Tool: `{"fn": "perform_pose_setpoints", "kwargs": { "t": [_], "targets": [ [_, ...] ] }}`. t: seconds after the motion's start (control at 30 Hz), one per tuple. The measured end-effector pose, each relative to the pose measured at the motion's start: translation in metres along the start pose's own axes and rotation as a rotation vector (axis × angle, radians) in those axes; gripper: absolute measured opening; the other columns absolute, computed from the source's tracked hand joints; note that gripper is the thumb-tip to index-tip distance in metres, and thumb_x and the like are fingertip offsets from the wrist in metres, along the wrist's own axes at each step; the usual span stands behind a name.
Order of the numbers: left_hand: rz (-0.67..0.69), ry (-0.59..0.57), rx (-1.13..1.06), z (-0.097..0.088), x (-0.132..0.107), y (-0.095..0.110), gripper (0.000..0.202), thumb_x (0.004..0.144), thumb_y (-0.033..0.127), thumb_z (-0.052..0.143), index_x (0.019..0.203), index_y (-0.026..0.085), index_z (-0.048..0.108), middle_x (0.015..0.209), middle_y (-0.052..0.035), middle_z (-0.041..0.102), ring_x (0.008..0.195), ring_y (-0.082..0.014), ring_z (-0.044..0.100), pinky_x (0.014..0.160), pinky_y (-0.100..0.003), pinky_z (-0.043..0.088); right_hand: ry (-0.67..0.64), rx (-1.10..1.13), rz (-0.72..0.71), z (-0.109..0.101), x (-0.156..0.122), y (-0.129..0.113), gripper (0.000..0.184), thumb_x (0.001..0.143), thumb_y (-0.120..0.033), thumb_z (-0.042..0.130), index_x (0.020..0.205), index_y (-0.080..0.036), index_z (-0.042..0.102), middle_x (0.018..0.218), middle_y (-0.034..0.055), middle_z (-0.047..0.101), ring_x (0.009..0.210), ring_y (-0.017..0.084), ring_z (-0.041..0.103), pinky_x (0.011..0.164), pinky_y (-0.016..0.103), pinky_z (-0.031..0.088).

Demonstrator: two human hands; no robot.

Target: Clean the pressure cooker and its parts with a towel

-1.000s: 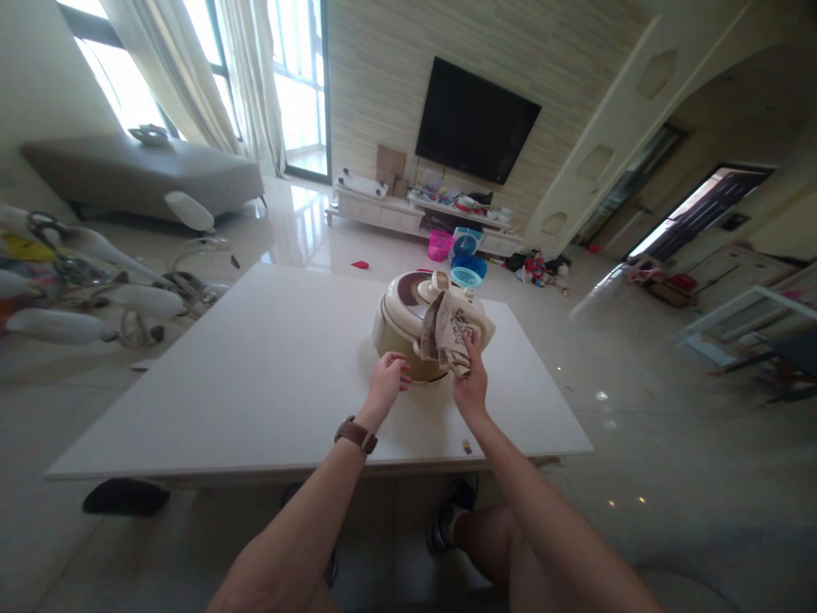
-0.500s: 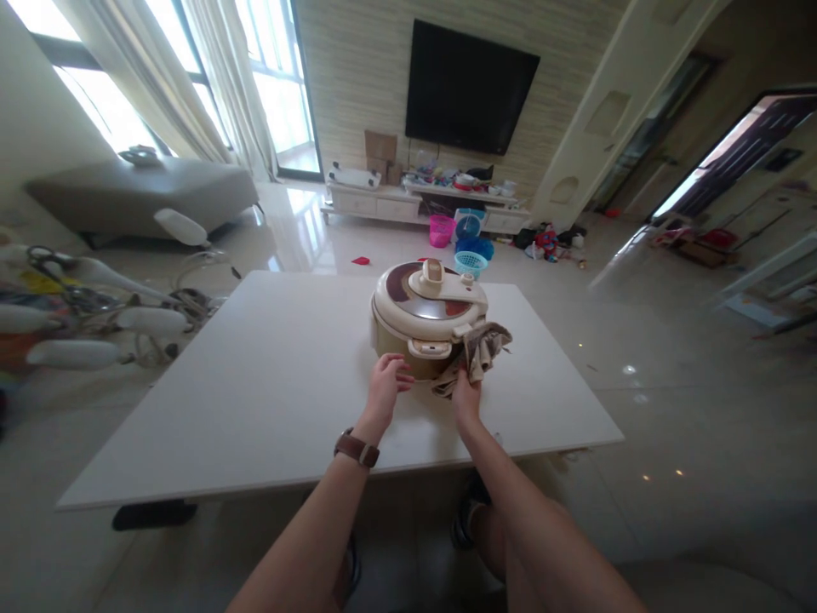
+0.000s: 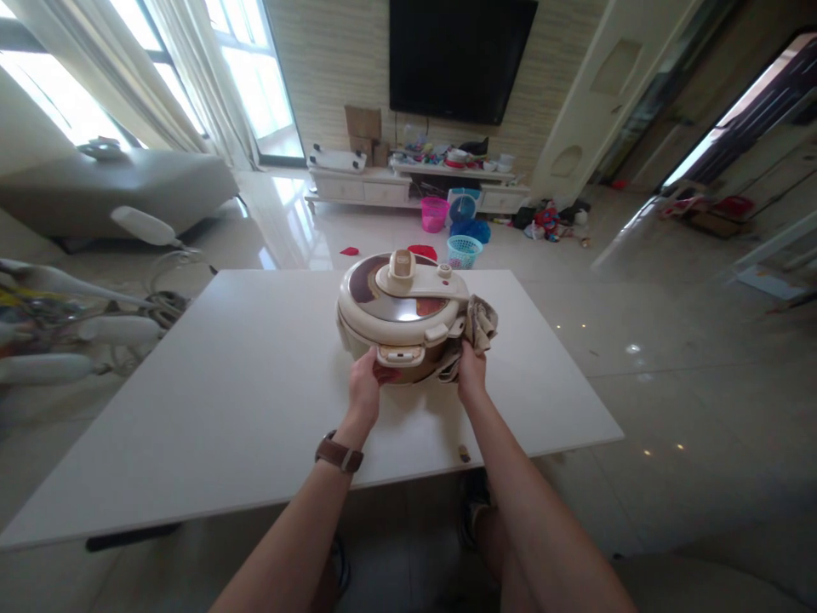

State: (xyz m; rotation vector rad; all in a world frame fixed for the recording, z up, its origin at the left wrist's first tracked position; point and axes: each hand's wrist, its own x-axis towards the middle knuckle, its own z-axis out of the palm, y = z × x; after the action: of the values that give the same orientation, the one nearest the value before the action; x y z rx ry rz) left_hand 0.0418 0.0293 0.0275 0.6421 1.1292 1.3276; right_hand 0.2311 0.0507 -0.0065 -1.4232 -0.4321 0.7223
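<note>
My right hand (image 3: 472,373) is gripping a crumpled brown cloth (image 3: 482,322) against the right side of an electric pressure cooker (image 3: 403,317) standing on a white table (image 3: 255,366). My left hand (image 3: 365,387) is half-curling at its front handle (image 3: 401,356); whether it is gripping, I cannot tell. Clothwork seems underway, with how much remaining unclear. Tabletop is stretching farther left than right; my forearms are crossing the near edge.
</note>
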Motion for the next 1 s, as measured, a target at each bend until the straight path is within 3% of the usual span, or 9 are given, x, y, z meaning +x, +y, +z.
{"fn": "perform_pose_setpoints", "kwargs": {
  "t": [0.13, 0.23, 0.33, 0.6, 0.77, 1.0],
  "targets": [
    [0.047, -0.012, 0.022, -0.003, 0.003, -0.001, 0.048, 0.073, 0.063, 0.077, 0.077, 0.016, 0.067, 0.066, -0.0032, 0.07, 0.053, -0.0167, 0.065, 0.055, -0.03, 0.056, 0.017, 0.003, 0.014, 0.003, -0.031, 0.006, 0.039, 0.082, -0.046, 0.068, 0.106, -0.017, 0.078, 0.112, 0.0115, 0.081, 0.118, 0.029, 0.071, 0.104, 0.041, 0.054],
    [0.055, -0.017, 0.025, -0.005, 0.003, 0.0, 0.051, 0.07, 0.066, 0.08, 0.076, 0.016, 0.067, 0.064, -0.0024, 0.069, 0.051, -0.0161, 0.064, 0.052, -0.029, 0.055, -0.053, -0.01, -0.093, 0.009, -0.075, 0.018, 0.043, 0.087, -0.05, 0.065, 0.111, -0.017, 0.077, 0.12, 0.0134, 0.079, 0.124, 0.029, 0.069, 0.111, 0.044, 0.049],
    [0.074, -0.019, 0.041, -0.005, 0.002, 0.0, 0.056, 0.066, 0.07, 0.081, 0.074, 0.017, 0.067, 0.062, -0.0019, 0.067, 0.05, -0.0157, 0.063, 0.051, -0.028, 0.053, -0.117, -0.046, -0.138, 0.008, -0.101, 0.018, 0.04, 0.091, -0.051, 0.063, 0.108, -0.019, 0.078, 0.115, 0.0131, 0.08, 0.122, 0.029, 0.068, 0.111, 0.045, 0.049],
    [0.104, -0.048, 0.121, -0.016, 0.016, -0.001, 0.052, 0.066, 0.066, 0.081, 0.068, 0.016, 0.068, 0.055, -0.0012, 0.064, 0.047, -0.0156, 0.06, 0.05, -0.028, 0.052, -0.138, -0.048, -0.174, 0.001, -0.085, 0.007, 0.04, 0.089, -0.05, 0.063, 0.109, -0.019, 0.077, 0.125, 0.0146, 0.077, 0.12, 0.029, 0.068, 0.113, 0.047, 0.047],
    [0.062, -0.129, 0.167, -0.017, 0.022, 0.0, 0.047, 0.07, 0.063, 0.076, 0.064, 0.017, 0.066, 0.048, -0.001, 0.059, 0.044, -0.0166, 0.058, 0.049, -0.029, 0.049, -0.132, -0.058, -0.178, 0.004, -0.075, 0.01, 0.042, 0.089, -0.051, 0.063, 0.11, -0.017, 0.077, 0.116, 0.0137, 0.079, 0.117, 0.029, 0.069, 0.112, 0.047, 0.048],
    [0.039, -0.116, 0.169, -0.013, 0.019, 0.003, 0.044, 0.071, 0.06, 0.076, 0.067, 0.017, 0.066, 0.053, -0.0017, 0.063, 0.045, -0.0151, 0.058, 0.05, -0.028, 0.05, -0.208, -0.111, -0.178, 0.005, -0.118, 0.031, 0.036, 0.089, -0.047, 0.063, 0.106, -0.019, 0.077, 0.111, 0.0119, 0.08, 0.109, 0.028, 0.07, 0.105, 0.044, 0.052]
  ]
}}
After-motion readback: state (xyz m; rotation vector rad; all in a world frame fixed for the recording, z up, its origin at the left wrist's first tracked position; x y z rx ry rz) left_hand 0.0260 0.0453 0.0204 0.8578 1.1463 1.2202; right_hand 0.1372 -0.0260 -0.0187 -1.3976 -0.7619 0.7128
